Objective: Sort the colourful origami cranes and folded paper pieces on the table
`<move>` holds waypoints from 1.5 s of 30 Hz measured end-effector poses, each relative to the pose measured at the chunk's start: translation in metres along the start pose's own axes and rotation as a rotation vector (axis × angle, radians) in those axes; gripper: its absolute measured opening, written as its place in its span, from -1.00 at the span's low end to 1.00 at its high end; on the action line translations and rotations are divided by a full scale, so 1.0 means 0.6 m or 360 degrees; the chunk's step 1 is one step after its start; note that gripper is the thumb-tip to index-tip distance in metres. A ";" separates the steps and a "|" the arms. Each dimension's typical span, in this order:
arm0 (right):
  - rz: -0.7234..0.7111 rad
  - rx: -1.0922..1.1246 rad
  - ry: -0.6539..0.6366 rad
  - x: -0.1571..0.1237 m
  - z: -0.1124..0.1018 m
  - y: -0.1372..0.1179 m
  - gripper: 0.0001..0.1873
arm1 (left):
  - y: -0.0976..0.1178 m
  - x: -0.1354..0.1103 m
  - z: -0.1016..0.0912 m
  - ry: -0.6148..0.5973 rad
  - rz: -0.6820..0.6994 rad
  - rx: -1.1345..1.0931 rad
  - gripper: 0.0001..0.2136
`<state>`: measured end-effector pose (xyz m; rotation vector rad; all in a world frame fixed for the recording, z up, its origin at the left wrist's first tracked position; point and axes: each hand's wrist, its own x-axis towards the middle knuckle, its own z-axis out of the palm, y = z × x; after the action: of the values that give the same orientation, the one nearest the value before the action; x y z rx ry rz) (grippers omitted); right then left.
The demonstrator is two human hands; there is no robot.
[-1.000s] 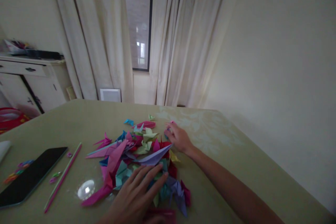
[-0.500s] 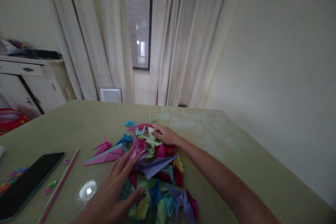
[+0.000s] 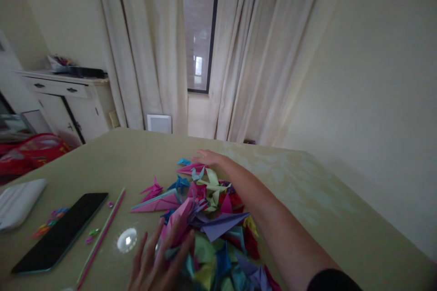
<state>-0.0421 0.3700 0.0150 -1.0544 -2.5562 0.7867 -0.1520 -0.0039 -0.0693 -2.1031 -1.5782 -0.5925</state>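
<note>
Your left hand (image 3: 155, 266) lies flat and unclenched, fingers spread, on the near-left edge of the heap of folded paper shapes (image 3: 210, 220); nothing is grasped, and the palm seems placed to pen the pieces in from that side. Your right hand (image 3: 209, 158) reaches across to the far rim of the heap, fingers loose and extended, touching or just over a pink folded piece (image 3: 191, 168); whether it pinches anything I cannot tell, since the fingertips are blurred. With your forearm running along the heap's right side, the 2 hands bracket the pile, which fits a gathering hold rather than a pick.

The heap sits on the worktop (image 3: 307, 195), in its near middle, with a long pink-and-teal piece (image 3: 157, 201) sticking out to the left and a small blue piece (image 3: 183, 162) lying apart at the far edge. Further left lie a thin pink stick (image 3: 100, 238), a dark phone (image 3: 61, 232), some small coloured bits (image 3: 51, 220) and a white object (image 3: 18, 200). Curtains (image 3: 239, 54) and a white cabinet (image 3: 73, 100) stand behind.
</note>
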 end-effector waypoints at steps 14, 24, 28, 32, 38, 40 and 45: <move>-0.0445 -0.0233 -0.0778 -0.132 0.027 -0.147 -0.41 | 0.010 0.050 -0.004 -0.0249 -0.0368 -0.0396 -0.18; -0.0599 -0.0247 0.0169 -0.443 -0.077 -0.152 -0.63 | 0.039 0.051 -0.054 0.0117 -0.0277 -0.0363 -0.50; -0.0244 -0.0298 0.0622 -0.549 -0.068 -0.132 -0.73 | 0.078 0.033 -0.080 0.0057 0.0298 -0.0423 -0.47; -0.0038 -0.0409 0.0638 -0.600 -0.025 -0.097 -0.71 | 0.132 0.051 -0.087 -0.0149 0.0600 -0.0389 -0.27; 0.0070 -0.0339 0.0725 -0.598 0.026 -0.059 -0.85 | 0.187 0.134 -0.066 -0.0228 0.0548 -0.0426 -0.45; 0.0031 -0.0314 0.0736 -0.595 0.032 -0.051 -0.88 | 0.208 0.151 -0.062 -0.0213 0.0545 -0.0451 -0.49; 0.0041 -0.0014 0.1098 -0.602 0.026 -0.027 -0.91 | 0.260 0.169 -0.060 -0.0254 0.0819 -0.0496 -0.52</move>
<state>0.1950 0.0973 -0.0018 -1.1173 -1.9589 0.3264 0.0214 0.0146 0.0040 -2.7132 -0.9895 -0.5188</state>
